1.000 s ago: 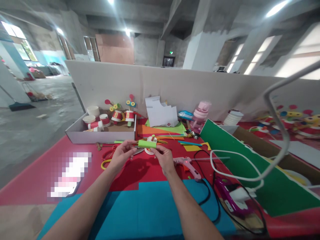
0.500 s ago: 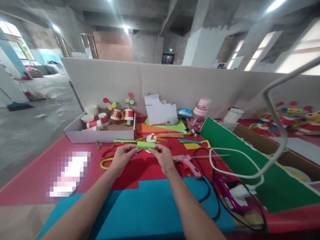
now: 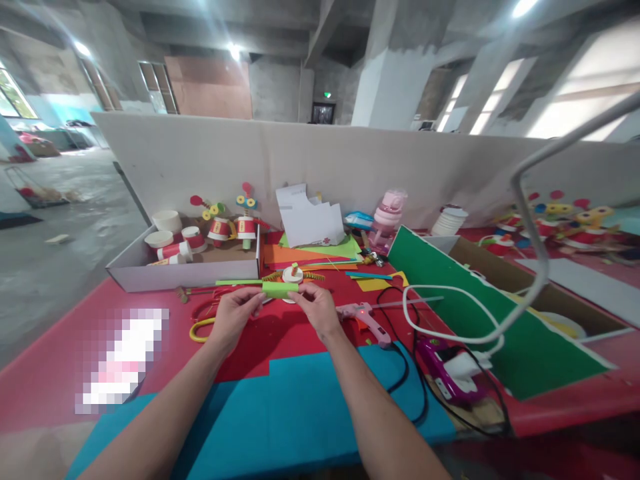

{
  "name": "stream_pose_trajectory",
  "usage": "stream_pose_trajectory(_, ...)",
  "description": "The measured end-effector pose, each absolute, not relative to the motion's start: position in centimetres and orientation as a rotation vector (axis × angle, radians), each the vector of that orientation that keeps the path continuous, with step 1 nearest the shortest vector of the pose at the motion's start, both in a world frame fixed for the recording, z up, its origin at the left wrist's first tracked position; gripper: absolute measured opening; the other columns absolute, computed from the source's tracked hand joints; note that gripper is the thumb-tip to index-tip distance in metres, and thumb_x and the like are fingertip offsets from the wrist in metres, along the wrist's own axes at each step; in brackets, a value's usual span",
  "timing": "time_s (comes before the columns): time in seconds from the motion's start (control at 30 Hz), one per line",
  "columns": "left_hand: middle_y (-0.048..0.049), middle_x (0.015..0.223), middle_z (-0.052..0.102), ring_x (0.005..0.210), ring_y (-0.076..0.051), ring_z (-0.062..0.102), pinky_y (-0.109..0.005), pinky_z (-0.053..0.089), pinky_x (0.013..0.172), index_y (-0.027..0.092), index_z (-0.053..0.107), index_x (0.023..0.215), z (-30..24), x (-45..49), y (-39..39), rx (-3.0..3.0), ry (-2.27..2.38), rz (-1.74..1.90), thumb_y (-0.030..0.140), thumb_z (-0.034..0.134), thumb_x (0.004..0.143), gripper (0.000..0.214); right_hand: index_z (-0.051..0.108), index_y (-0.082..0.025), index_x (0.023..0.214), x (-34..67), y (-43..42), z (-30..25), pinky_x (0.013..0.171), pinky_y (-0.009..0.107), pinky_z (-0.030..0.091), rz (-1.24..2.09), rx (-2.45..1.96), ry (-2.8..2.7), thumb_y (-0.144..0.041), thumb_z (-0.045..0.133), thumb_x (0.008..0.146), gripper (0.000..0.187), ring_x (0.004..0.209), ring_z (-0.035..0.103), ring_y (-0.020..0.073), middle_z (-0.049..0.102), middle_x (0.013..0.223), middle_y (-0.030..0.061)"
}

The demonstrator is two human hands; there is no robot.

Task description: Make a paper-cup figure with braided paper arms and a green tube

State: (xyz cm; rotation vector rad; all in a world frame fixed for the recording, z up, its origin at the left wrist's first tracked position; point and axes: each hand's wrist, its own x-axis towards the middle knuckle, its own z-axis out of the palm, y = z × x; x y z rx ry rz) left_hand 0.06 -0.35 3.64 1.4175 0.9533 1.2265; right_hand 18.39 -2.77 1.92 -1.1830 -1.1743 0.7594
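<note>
A small light-green piece of paper (image 3: 280, 290), which looks rolled or folded, is held level above the red tabletop. My left hand (image 3: 234, 317) pinches its left end, and my right hand (image 3: 319, 311) pinches the right end. Just behind the paper sits a white paper cup (image 3: 293, 273) with coiled yellow-brown strips at its sides, partly hidden. Scissors with a yellow handle (image 3: 200, 330) lie beside my left hand. Close to my right hand rests a pink hot glue gun (image 3: 367, 320) with a glue stick in its back.
A white box (image 3: 185, 276) holds paper cups and cup figures (image 3: 218, 230) at the back left. Coloured paper (image 3: 285, 255), a pink bottle (image 3: 390, 217) and a green panel (image 3: 480, 313) stand behind and right. Cables (image 3: 423, 373) run to a purple power strip (image 3: 447, 373). Blue sheet (image 3: 240, 420) covers the front.
The view has turned slightly to the right, so the scene sits further left. Both hands still grip the green paper, with little visible change in their hold.
</note>
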Motion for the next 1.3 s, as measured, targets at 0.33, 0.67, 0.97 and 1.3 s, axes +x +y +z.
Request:
stream_pose_trajectory(0.33, 0.0033, 0.047, 0.053, 0.044, -0.007, 0.043, -0.02, 0.033, 0.046, 0.013, 0.067, 0.072, 3.62, 0.2, -0.32, 1.459, 0.966, 1.213, 0.035, 0.074, 0.068, 0.023, 0.071, -0.017, 0.077, 18.23, -2.77, 1.84, 0.063, 0.025, 0.04, 1.021, -1.044, -1.078, -0.038, 0.076, 0.063, 0.025, 0.062, 0.053, 0.0126, 0.066, 0.069, -0.0015)
stream_pose_trajectory(0.67, 0.0043, 0.043, 0.049, 0.042, -0.006, 0.038, -0.019, 0.027, 0.044, 0.015, 0.064, 0.063, 3.75, 0.16, -0.51, 1.469, 1.016, 1.224, 0.033, 0.073, 0.068, 0.021, 0.064, -0.018, 0.074, 17.8, -3.12, 2.08, 0.044, 0.022, 0.024, 1.142, -0.993, -1.026, -0.04, 0.078, 0.061, 0.028, 0.043, 0.035, 0.0058, 0.052, 0.056, -0.0064)
stream_pose_trajectory(0.97, 0.0045, 0.044, 0.05, 0.043, -0.006, 0.04, -0.019, 0.028, 0.044, 0.015, 0.066, 0.066, 3.44, 0.24, -0.51, 1.443, 1.008, 1.21, 0.035, 0.074, 0.069, 0.022, 0.065, -0.017, 0.077, 17.65, -3.09, 2.27, 0.045, 0.022, 0.025, 1.123, -1.013, -1.021, -0.044, 0.078, 0.059, 0.035, 0.048, 0.036, 0.0065, 0.055, 0.058, -0.0048)
stream_pose_trajectory(1.3, 0.0048, 0.045, 0.049, 0.041, -0.005, 0.036, -0.02, 0.024, 0.042, 0.013, 0.068, 0.073, 3.39, 0.27, -0.34, 1.364, 0.99, 1.197, 0.04, 0.078, 0.064, 0.031, 0.067, -0.017, 0.079, 17.54, -3.07, 2.13, 0.046, 0.021, 0.033, 1.098, -1.03, -1.046, -0.043, 0.078, 0.059, 0.035, 0.05, 0.042, 0.0078, 0.063, 0.066, -0.0012)
